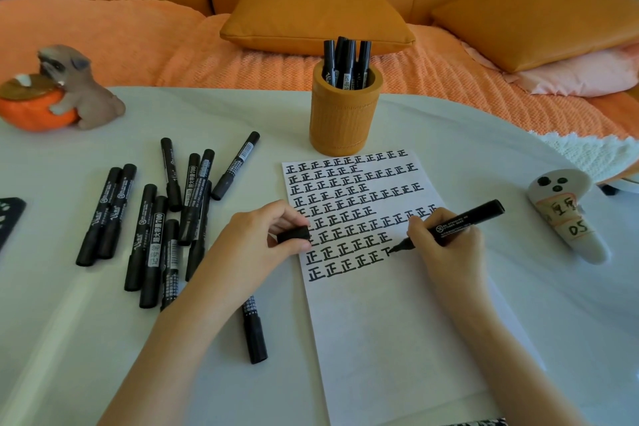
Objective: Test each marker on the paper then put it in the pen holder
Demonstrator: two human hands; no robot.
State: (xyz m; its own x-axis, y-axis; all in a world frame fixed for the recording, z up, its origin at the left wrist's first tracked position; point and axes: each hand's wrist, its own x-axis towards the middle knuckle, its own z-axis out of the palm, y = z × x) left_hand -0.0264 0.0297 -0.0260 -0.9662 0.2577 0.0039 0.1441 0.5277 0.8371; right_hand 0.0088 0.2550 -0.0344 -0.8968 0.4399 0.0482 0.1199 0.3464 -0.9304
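My right hand (446, 245) grips an uncapped black marker (463, 221), its tip touching the white paper (387, 322) at the end of a row of black written characters. My left hand (256, 245) rests on the paper's left edge and pinches the marker's black cap (293, 234). An orange pen holder (345, 114) stands just beyond the paper's top edge with several black markers (347, 62) upright in it. Several capped black markers (162, 214) lie loose on the table to the left of the paper, and one more marker (254, 328) lies under my left forearm.
A dog figurine with an orange bowl (58, 93) sits at the table's far left. A white labelled object (567, 214) lies on the right. A dark item (10, 218) shows at the left edge. An orange sofa with cushions (318, 21) is behind the white table (86, 339).
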